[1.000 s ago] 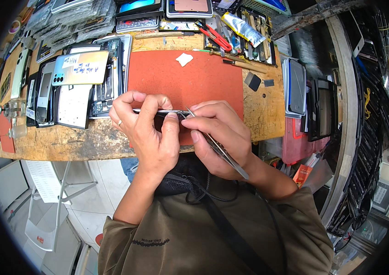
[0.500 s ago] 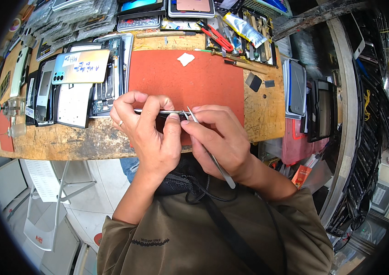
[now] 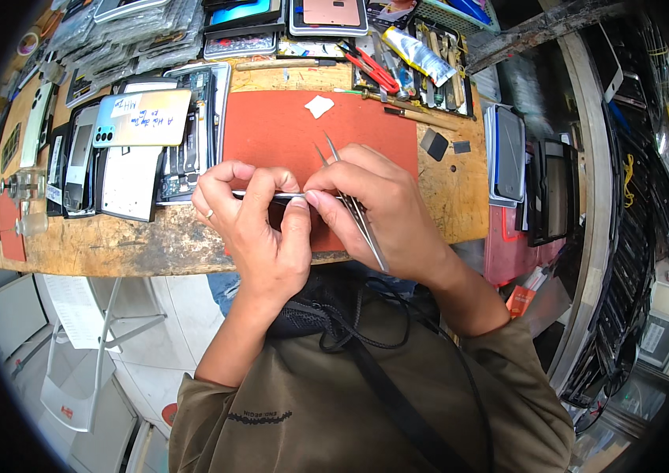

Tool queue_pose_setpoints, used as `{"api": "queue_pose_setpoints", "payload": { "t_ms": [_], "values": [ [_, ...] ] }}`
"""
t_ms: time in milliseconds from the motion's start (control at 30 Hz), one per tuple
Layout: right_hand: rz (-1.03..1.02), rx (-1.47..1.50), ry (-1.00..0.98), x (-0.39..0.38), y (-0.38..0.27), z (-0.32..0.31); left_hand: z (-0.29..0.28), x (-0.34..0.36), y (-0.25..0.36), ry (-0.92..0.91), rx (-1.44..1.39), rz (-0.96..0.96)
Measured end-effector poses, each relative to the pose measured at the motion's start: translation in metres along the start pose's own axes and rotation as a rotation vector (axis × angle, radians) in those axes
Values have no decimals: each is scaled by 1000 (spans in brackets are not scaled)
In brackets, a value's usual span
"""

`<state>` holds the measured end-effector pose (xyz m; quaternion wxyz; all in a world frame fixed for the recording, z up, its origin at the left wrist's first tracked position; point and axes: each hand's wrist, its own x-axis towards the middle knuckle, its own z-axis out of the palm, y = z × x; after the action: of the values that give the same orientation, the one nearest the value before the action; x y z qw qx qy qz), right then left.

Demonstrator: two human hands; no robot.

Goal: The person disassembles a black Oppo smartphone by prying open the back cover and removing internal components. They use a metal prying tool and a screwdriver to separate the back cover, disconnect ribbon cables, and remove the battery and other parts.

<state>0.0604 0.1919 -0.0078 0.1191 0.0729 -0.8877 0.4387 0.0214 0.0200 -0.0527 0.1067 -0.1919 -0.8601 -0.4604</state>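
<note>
My left hand [image 3: 259,221] is closed round a thin, flat, phone-like piece [image 3: 267,194], seen almost edge-on with a silvery rim; its exact kind does not show. Metal tweezers [image 3: 361,223] lie across the palm of my right hand [image 3: 394,201], held by curled fingers, with their two tips apart and pointing away over the mat. The thumb and forefinger of that hand meet at the right end of the flat piece; whether they pinch something small there is hidden. Beneath both hands is a red-brown work mat [image 3: 271,118], with a white scrap [image 3: 319,106] on it.
Opened phones and back covers [image 3: 141,118] are piled on the left, beside small glass bottles [image 3: 27,184]. A tool tray [image 3: 461,102] with red-handled pliers [image 3: 372,69] and a tube [image 3: 420,55] stands at the back right. Brushes [image 3: 421,117] and a dark square [image 3: 434,143] lie near it.
The tweezers have swung away from the flat piece, tips now farther up over the mat. My right thumb and forefinger have come to the piece's end. My left hand has barely moved.
</note>
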Motion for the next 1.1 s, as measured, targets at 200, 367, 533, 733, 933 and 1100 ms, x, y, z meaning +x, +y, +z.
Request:
{"api": "queue_pose_setpoints", "payload": {
  "t_ms": [200, 367, 533, 733, 933, 1100],
  "values": [
    [-11, -67, 95, -1, -2, -2, -1, -1, -1, -7, 9, -8],
    [-130, -510, 118, 11, 60, -27, -2, -3, 0, 7, 9, 7],
    [-208, -682, 52, -5, 78, -22, -1, -2, 0, 10, -3, 5],
    [-159, -766, 32, -23, 80, -35, 1, -3, -2, 13, -40, 0],
    [-163, -900, 44, -8, 82, -55, 0, -5, -3, 12, -41, 4],
    [-259, -683, 0, 13, 75, -51, -2, -3, -1, 4, -17, 10]
  ]
}}
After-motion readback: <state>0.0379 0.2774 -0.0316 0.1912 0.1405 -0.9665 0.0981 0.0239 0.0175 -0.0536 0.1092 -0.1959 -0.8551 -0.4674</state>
